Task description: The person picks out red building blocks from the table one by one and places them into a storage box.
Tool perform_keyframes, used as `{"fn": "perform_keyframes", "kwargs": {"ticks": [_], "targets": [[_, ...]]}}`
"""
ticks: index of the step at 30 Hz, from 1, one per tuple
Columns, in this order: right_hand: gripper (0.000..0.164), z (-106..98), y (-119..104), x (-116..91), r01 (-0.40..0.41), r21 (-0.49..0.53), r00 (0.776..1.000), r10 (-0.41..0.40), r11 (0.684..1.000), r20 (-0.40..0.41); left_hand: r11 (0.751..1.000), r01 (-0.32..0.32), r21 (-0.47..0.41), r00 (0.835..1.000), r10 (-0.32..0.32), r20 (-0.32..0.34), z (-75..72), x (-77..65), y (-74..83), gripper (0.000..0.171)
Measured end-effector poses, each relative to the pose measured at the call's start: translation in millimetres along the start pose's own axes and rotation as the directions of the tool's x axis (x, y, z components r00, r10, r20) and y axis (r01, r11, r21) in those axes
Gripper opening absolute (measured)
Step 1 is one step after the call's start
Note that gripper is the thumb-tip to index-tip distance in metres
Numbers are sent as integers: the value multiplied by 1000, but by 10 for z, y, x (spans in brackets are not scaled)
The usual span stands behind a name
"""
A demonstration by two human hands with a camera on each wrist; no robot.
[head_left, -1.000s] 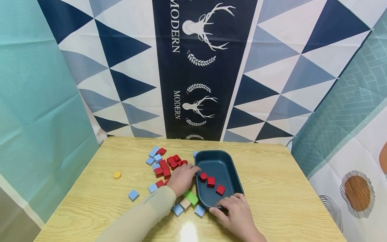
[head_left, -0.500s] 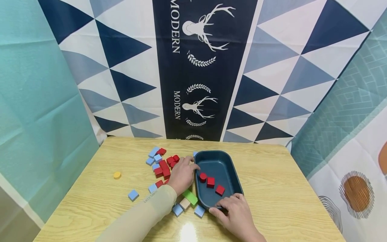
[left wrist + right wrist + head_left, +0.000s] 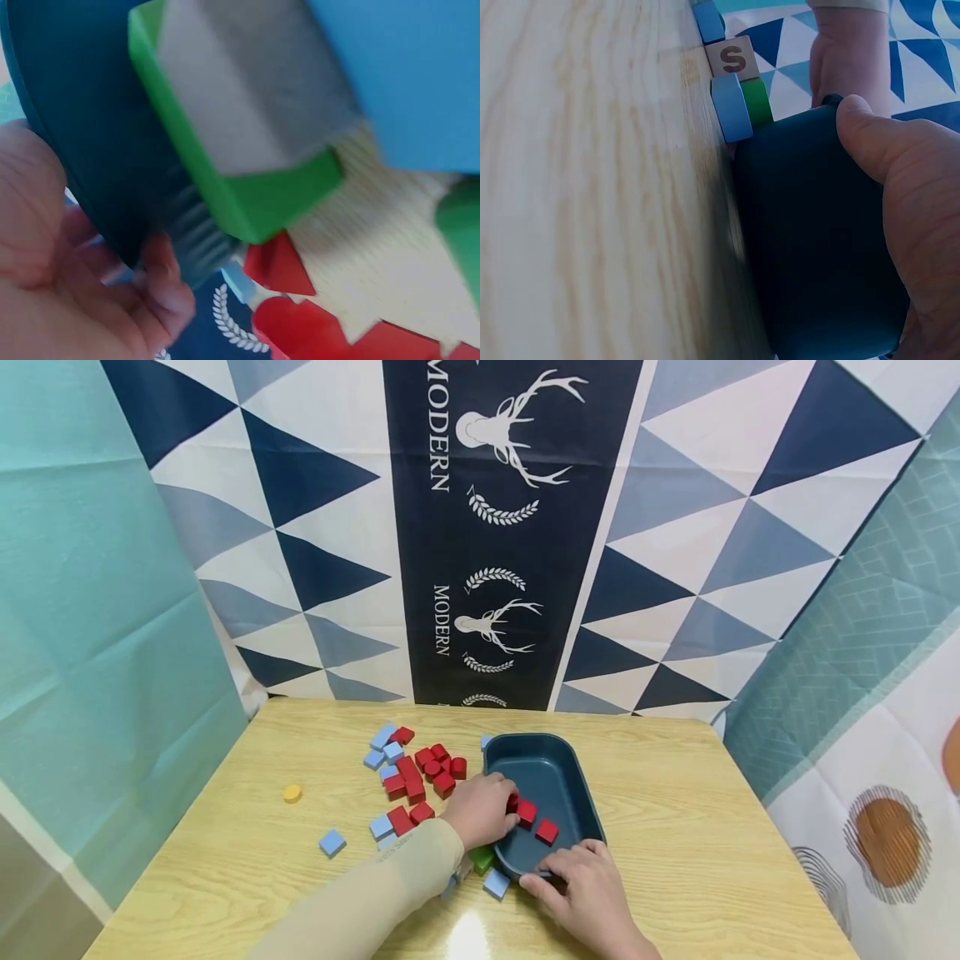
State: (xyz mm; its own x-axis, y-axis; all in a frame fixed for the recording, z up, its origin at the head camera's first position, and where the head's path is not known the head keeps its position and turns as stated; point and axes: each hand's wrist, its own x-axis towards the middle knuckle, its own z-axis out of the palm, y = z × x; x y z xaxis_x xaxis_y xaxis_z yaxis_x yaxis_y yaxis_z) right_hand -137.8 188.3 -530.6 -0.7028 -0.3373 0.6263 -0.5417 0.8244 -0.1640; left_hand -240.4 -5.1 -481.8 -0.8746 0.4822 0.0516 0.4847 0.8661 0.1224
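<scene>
A dark blue tray [image 3: 551, 777] stands on the table with red blocks inside. My left hand [image 3: 480, 810] reaches over its left rim, thumb and fingertips around a red cylinder block [image 3: 513, 802] that they mostly hide. To the right in the tray lie a red cube [image 3: 527, 813] and another red block [image 3: 547, 832]. My right hand [image 3: 581, 889] grips the tray's near right corner; in the right wrist view its thumb [image 3: 866, 131] lies on the rim. In the left wrist view my left hand's fingers [image 3: 161, 289] curl at the tray wall, with no block visible in them.
Red blocks [image 3: 408, 777] and light blue blocks [image 3: 380, 827] lie scattered left of the tray. Against its left side are a green block [image 3: 225, 195], a wooden block marked S [image 3: 733, 56] and blue blocks [image 3: 496, 883]. A yellow disc [image 3: 292, 793] lies farther left.
My left hand has moved from beside the red pile and the tray's left rim, nearer and to the right, onto the red cylinder in the tray. My right hand stays on the tray.
</scene>
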Motion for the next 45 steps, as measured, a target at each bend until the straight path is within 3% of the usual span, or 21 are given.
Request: {"fn": "perform_keyframes", "kwargs": {"ticks": [4, 8, 18, 26, 34, 40, 43, 45], "targets": [[27, 11, 20, -11, 9, 0, 1000, -9, 1000, -14, 984, 64, 169, 998, -61, -24, -1, 83, 90, 40], [28, 27, 33, -14, 20, 2, 999, -20, 1000, -30, 949, 75, 307, 997, -66, -42, 8, 183, 162, 41], [28, 10, 6, 21, 2, 1, 1000, -2, 1000, -6, 938, 71, 339, 997, -69, -19, 89, 254, 211, 21], [28, -2, 10, 38, 12, 3, 1000, -12, 1000, -25, 942, 65, 328, 998, -60, -25, 105, 251, 206, 19], [28, 2, 48, -3, 9, 10, 999, -8, 1000, -35, 961, -13, 277, 1000, 18, -17, 164, 285, 351, 41], [29, 38, 47, 1, 39, 36, 997, -36, 999, -75, 985, -123, 120, 992, 123, 5, 249, 325, 473, 36], [28, 37, 42, -2, 35, 46, 996, -31, 998, -79, 987, -149, 58, 989, 149, 5, 208, 297, 468, 37], [29, 39, 42, 1, 29, 46, 997, -26, 999, -77, 988, -145, 47, 989, 147, -30, 134, 285, 414, 35]]}}
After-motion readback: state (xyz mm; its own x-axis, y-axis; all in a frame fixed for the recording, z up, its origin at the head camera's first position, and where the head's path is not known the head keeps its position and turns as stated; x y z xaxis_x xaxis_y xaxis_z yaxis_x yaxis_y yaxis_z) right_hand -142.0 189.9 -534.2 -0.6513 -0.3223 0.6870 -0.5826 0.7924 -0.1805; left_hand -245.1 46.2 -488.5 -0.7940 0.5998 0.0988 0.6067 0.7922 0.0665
